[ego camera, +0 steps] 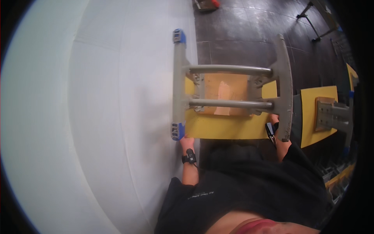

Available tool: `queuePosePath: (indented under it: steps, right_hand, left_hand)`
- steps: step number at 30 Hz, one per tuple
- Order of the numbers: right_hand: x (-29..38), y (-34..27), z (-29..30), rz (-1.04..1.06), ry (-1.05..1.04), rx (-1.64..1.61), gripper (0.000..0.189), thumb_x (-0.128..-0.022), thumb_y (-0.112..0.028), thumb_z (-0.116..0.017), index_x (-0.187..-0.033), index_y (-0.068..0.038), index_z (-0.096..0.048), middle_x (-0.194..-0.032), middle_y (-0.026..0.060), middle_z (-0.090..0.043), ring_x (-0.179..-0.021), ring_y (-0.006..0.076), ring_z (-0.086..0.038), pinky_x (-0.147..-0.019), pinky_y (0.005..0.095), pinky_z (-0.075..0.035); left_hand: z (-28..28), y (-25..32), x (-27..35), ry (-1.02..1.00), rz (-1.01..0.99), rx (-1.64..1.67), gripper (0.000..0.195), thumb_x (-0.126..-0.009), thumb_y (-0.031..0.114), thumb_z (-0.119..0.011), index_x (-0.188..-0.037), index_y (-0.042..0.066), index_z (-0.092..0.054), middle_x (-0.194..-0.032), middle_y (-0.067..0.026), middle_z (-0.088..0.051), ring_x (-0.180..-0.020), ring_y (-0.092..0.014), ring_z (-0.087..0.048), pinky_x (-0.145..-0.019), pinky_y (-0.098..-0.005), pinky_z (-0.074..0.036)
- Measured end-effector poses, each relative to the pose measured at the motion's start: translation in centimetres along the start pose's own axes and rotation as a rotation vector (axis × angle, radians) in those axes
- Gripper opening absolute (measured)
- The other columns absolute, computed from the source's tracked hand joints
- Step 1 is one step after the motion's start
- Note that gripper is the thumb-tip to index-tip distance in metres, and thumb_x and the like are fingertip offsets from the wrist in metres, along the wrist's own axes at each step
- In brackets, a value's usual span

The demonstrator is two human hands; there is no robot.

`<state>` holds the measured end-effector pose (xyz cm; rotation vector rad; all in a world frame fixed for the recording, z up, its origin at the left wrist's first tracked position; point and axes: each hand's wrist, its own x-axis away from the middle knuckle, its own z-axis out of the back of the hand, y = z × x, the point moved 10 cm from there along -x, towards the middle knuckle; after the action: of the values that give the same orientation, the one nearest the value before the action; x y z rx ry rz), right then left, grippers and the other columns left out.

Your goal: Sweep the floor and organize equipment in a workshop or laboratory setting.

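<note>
An upturned piece of furniture, a small table or stool, faces me with its grey metal leg frame (230,103) uppermost. Under the frame is its yellow panel (228,128), with a brown board (236,93) in the middle that has a paler patch. Blue end caps (181,130) fit the left foot bar; the right bar shows none. At the panel's near left corner my left hand (187,142) grips the edge, its fingers mostly hidden. My right hand (274,119) holds the near right side, partly covered by the right foot bar. Black devices are strapped to both wrists.
A white wall-like surface (140,73) runs close along my left. To the right stands a similar yellow-panelled piece (309,117) with grey legs. Dark tiled floor (239,26) stretches ahead, bearing a dustpan-like object (206,5) and metal furniture legs (309,22). More metal parts (336,178) lie at lower right.
</note>
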<state>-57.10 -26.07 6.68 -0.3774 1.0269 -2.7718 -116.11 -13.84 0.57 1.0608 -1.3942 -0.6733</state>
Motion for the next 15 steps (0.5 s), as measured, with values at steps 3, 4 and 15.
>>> queuePosePath:
  steps: [3,4,15]
  right_hand:
    - [-0.2,0.0,0.5,-0.034,-0.035,0.058,0.032,-0.076,-0.034,-0.049,-0.085,-0.003,-0.051,-0.077,0.0127,-0.056,-0.069,0.0234,-0.054,-0.06,0.0348,-0.041]
    - [0.8,-3.1,-0.3,-0.002,-0.099,0.045,0.032,-0.076,-0.034,-0.049,-0.085,-0.004,-0.051,-0.076,0.013,-0.057,-0.068,0.0237,-0.054,-0.059,0.0351,-0.041]
    - [5.2,4.8,3.6,0.153,-0.328,-0.011,0.037,-0.077,-0.029,-0.047,-0.093,0.003,-0.042,-0.091,0.0232,-0.05,-0.088,0.0358,-0.047,-0.073,0.0385,-0.038]
  left_hand:
    - [0.9,-2.1,0.8,0.124,0.3,-0.073,0.037,-0.069,0.0,-0.035,-0.105,-0.003,-0.043,-0.113,-0.0098,-0.044,-0.106,-0.025,-0.039,-0.09,-0.0351,-0.03]
    - [6.3,-4.1,-0.5,0.208,0.176,0.201,0.017,-0.068,0.01,-0.056,-0.072,-0.007,-0.056,-0.072,-0.0109,-0.06,-0.068,-0.014,-0.054,-0.062,-0.0264,-0.041]
    - [-4.1,4.2,4.6,-0.129,0.067,-0.838,0.034,-0.06,-0.004,-0.055,-0.093,-0.005,-0.048,-0.089,-0.0137,-0.052,-0.082,-0.022,-0.05,-0.076,-0.0314,-0.039]
